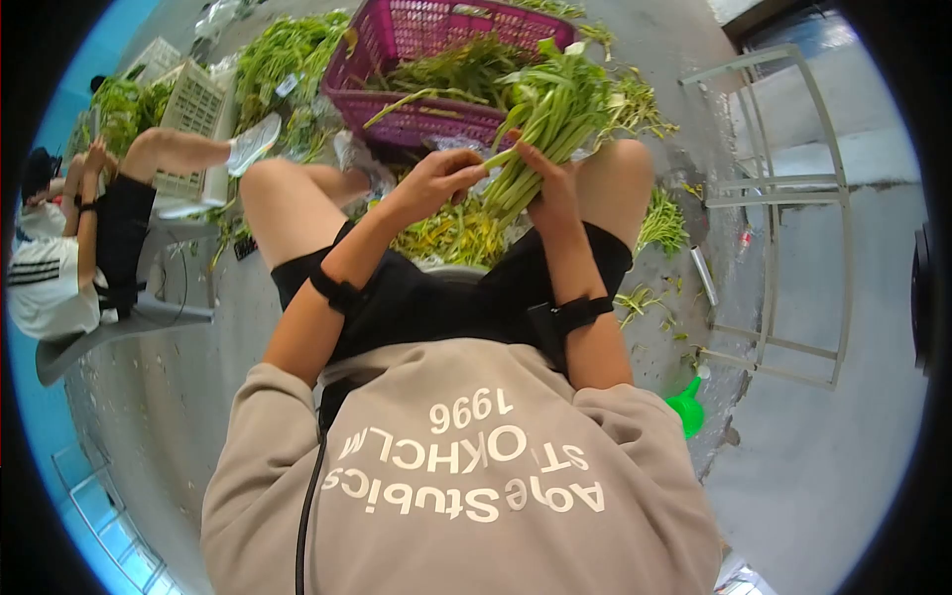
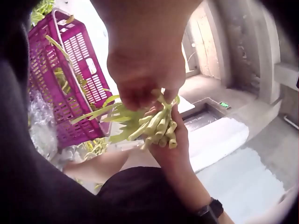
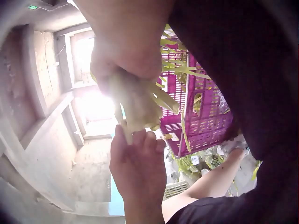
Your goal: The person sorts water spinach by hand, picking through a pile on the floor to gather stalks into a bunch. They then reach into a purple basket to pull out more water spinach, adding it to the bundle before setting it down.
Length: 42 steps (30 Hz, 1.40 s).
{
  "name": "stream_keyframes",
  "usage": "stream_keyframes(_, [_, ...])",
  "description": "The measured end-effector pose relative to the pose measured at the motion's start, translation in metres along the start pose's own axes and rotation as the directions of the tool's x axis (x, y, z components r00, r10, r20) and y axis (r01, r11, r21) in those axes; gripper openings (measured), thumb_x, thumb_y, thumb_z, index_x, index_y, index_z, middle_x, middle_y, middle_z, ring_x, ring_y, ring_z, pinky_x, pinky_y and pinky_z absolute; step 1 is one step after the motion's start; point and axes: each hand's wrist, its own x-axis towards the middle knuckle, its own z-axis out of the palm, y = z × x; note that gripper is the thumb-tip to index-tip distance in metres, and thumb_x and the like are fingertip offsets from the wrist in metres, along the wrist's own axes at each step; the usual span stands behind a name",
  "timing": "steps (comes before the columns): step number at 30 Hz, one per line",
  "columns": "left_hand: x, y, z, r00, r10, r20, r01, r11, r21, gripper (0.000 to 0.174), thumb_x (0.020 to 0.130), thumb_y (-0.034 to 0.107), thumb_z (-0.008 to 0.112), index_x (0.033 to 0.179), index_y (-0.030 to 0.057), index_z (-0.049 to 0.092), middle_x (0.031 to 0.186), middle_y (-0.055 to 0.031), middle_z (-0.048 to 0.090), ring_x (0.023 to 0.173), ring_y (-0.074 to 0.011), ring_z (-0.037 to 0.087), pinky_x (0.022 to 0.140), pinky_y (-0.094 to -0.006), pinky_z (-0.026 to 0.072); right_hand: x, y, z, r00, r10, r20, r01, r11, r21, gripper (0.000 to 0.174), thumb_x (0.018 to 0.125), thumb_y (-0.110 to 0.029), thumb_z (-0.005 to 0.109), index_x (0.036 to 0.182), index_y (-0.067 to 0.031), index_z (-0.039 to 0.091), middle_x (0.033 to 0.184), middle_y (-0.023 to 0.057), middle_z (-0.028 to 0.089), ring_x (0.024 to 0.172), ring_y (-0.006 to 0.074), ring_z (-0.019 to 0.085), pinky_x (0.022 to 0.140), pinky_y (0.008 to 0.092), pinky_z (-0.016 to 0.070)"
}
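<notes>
A bunch of green leafy stalks is gripped in my right hand, with the leaves up toward the crate and the cut ends toward my lap. My left hand pinches a stalk at the left side of the bunch. In the left wrist view the pale cut ends fan out between both hands. The right wrist view shows my left hand with its fingers curled at the stalks.
A purple crate holding greens stands beyond my knees. Yellowed leaves are piled between my legs. More greens lie on the floor, with a metal frame and a green funnel at right. Another person sits at left.
</notes>
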Motion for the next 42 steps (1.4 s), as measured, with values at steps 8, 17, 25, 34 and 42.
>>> stream_keyframes(8, [-0.003,-0.030,-0.007,0.998,-0.039,-0.039,0.033,0.989,-0.146,0.028,0.100,0.021,0.061,0.112,-0.0040,0.066,0.079,0.0003,0.062,0.071,-0.0069,0.057,0.064,-0.0240,0.0481,0.008,0.017,-0.004,1.000,-0.006,-0.026,0.006,1.000,-0.019,0.025,0.084,0.003,0.073,0.104,-0.0025,0.060,0.089,0.0060,0.064,0.076,0.0186,0.066,0.065,0.0326,0.0558])
stream_keyframes(17, [0.000,-0.037,-0.009,0.987,-0.071,-0.143,0.055,0.991,-0.119,0.023,0.096,0.013,0.061,0.107,-0.0052,0.070,0.080,-0.0007,0.065,0.070,-0.0069,0.059,0.065,-0.0236,0.0495,0.012,0.025,-0.005,0.994,-0.055,-0.094,0.054,0.998,-0.018,0.029,0.083,0.006,0.073,0.105,-0.0047,0.058,0.090,0.0054,0.063,0.077,0.0182,0.065,0.065,0.0326,0.0560])
stream_keyframes(25, [-0.001,-0.033,-0.010,0.975,-0.047,-0.216,0.057,0.998,0.038,0.020,0.093,0.011,0.062,0.101,-0.0058,0.071,0.070,0.0002,0.060,0.059,-0.0054,0.053,0.054,-0.0231,0.0445,0.008,0.023,-0.001,0.997,-0.031,-0.064,0.031,1.000,-0.003,0.029,0.084,0.006,0.072,0.106,-0.0040,0.057,0.091,0.0057,0.062,0.077,0.0182,0.065,0.066,0.0322,0.0566])
stream_keyframes(34, [-0.003,-0.039,0.000,0.944,-0.329,-0.027,0.210,0.662,-0.719,0.020,0.095,0.017,0.058,0.095,-0.0011,0.067,0.061,0.0061,0.046,0.049,-0.0042,0.041,0.048,-0.0225,0.0402,0.006,0.024,0.003,0.998,-0.034,-0.059,0.034,0.999,-0.006,0.031,0.083,0.002,0.073,0.110,-0.0010,0.059,0.095,0.0062,0.064,0.082,0.0176,0.065,0.070,0.0329,0.0545])
stream_keyframes(42, [0.003,-0.055,-0.005,0.837,-0.418,-0.352,0.428,0.902,-0.054,0.025,0.093,0.017,0.060,0.098,-0.0054,0.071,0.068,0.0001,0.061,0.049,-0.0093,0.055,0.047,-0.0244,0.0470,0.004,0.025,0.005,0.951,-0.307,-0.037,0.281,0.908,-0.310,0.031,0.084,0.000,0.073,0.112,-0.0009,0.059,0.098,0.0071,0.064,0.087,0.0195,0.066,0.075,0.0342,0.0570])
